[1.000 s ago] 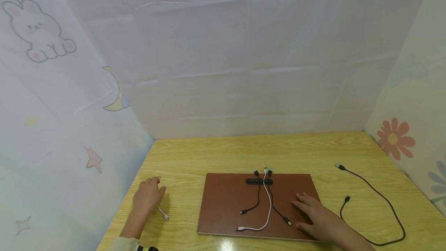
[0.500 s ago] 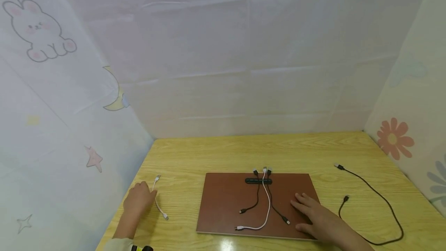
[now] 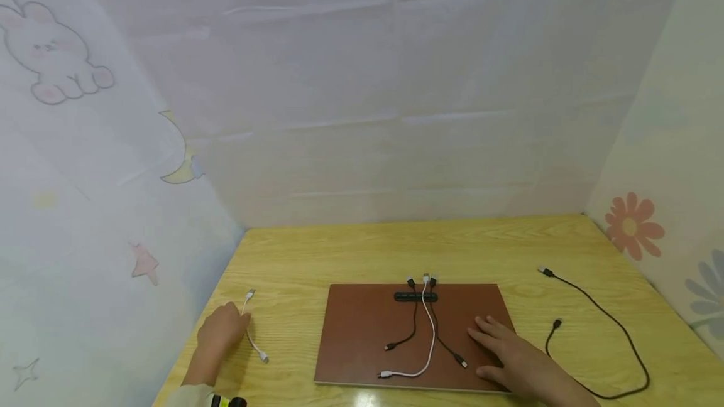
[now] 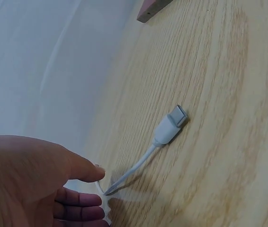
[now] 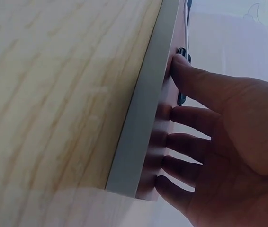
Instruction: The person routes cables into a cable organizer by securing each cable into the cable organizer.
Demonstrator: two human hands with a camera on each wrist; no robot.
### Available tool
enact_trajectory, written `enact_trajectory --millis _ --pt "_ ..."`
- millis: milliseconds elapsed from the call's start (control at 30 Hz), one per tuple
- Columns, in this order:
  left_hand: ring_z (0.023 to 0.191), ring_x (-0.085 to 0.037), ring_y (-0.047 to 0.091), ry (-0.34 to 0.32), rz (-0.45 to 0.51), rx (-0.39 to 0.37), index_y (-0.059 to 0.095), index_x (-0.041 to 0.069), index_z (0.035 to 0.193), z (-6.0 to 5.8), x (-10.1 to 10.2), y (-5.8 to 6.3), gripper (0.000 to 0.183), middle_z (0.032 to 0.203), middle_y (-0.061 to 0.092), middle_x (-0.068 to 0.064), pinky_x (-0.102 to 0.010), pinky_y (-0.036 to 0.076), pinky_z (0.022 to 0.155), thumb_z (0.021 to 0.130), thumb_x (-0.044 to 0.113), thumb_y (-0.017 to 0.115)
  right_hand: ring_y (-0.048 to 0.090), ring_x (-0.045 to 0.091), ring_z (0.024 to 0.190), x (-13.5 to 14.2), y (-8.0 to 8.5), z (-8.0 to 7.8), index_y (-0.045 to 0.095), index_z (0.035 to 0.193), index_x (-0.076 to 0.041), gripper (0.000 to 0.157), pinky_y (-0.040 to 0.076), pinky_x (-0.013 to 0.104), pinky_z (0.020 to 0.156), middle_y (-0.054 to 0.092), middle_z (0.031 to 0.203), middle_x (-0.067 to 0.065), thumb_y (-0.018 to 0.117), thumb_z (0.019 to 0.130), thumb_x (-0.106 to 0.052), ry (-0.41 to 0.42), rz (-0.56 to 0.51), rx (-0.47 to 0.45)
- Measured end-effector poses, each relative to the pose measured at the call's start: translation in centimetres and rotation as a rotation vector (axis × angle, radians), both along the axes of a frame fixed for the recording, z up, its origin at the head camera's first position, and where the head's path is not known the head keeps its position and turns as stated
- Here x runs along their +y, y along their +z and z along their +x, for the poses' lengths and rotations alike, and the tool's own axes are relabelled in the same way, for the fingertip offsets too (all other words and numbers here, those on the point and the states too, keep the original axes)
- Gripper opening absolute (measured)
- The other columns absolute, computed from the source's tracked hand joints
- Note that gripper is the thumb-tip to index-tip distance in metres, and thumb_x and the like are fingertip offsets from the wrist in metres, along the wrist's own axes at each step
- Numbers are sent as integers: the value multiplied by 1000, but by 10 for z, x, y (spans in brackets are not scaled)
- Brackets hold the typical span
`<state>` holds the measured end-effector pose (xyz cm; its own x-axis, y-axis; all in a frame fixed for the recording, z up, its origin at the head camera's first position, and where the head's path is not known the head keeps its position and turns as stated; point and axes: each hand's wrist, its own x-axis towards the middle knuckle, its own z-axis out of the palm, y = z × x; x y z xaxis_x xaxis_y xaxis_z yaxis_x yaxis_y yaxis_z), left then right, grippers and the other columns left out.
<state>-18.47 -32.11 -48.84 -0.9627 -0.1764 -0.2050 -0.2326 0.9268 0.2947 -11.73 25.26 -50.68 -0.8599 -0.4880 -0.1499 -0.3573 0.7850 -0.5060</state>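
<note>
A short white charging cable (image 3: 255, 344) lies on the left of the table, both plugs showing. My left hand (image 3: 222, 326) is at the middle of it, the thumb and fingers spread apart around the cord in the left wrist view, where one plug (image 4: 170, 125) points away from the hand. My right hand (image 3: 511, 353) rests its fingertips on the right part of a brown board (image 3: 362, 331). Near the board's far edge sits a black cable holder (image 3: 400, 297), with a white cable (image 3: 434, 338) and two black cables (image 3: 415, 322) running across it.
A longer black cable (image 3: 622, 331) curves over the wooden table (image 3: 294, 256) to the right of the board. Printed cloth walls (image 3: 339, 143) stand at the back and sides. The board's pale edge (image 5: 143, 109) shows close up in the right wrist view.
My left hand has drawn back from the cable's far end, down to its middle. The right hand stays on the board. The whole head view has shifted slightly.
</note>
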Motion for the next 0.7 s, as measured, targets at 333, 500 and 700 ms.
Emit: enact_trajectory --millis 333,500,700 --pt "62 -24 49 -12 -7 -39 59 0 84 -3 1 -1 24 73 57 -9 -36 40 55 97 18 50 34 54 140 -2 3 1 53 145 -3 75 40 67 101 41 154 27 72 89 -49 9 16 23" --pt "64 -25 50 0 -11 -58 60 1 81 -6 2 -2 24 74 59 -10 -38 42 57 98 13 47 34 53 141 -3 3 1 53 146 -4 75 40 67 101 41 154 26 72 88 -49 -2 24 19" --pt "62 -23 46 -6 -22 -79 60 4 76 -11 4 -3 28 73 58 -10 -37 41 58 99 9 45 34 53 141 -3 4 2 54 145 -3 74 39 67 101 41 154 27 73 89 -48 -3 24 10"
